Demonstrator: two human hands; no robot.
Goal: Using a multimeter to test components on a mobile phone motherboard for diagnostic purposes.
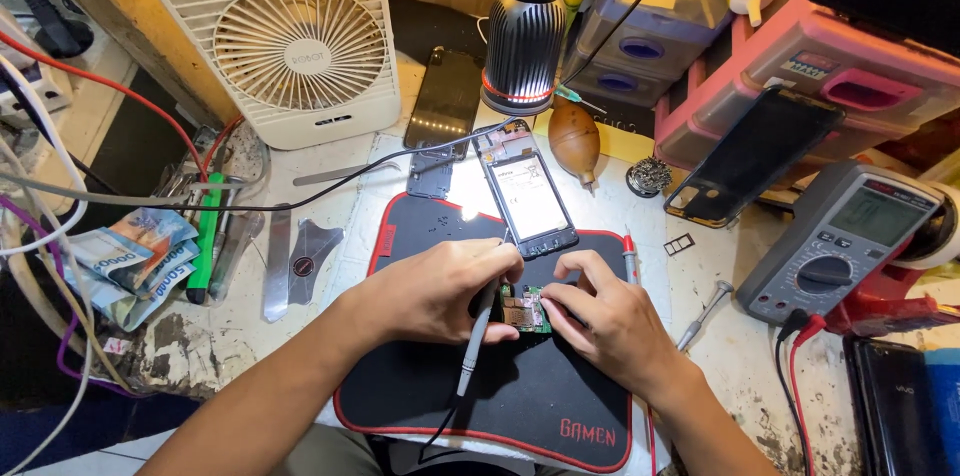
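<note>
A small green circuit board (524,309) lies on a black mat with a red edge (560,406). My left hand (435,288) grips a grey pen-shaped tool (474,344) with a cable at its lower end; its upper tip sits at the board. My right hand (610,316) pinches the board's right side and holds it down. Just beyond the hands, an opened phone frame (528,194) lies on the mat's far edge under the lamp.
A black desk lamp (524,31) and a white fan (290,46) stand at the back. A multimeter (845,241) with leads sits at the right, near pink drawers (830,71). A phone back cover (752,154), screwdrivers (704,314), a brown blower bulb (575,136) and banknotes (130,261) lie around.
</note>
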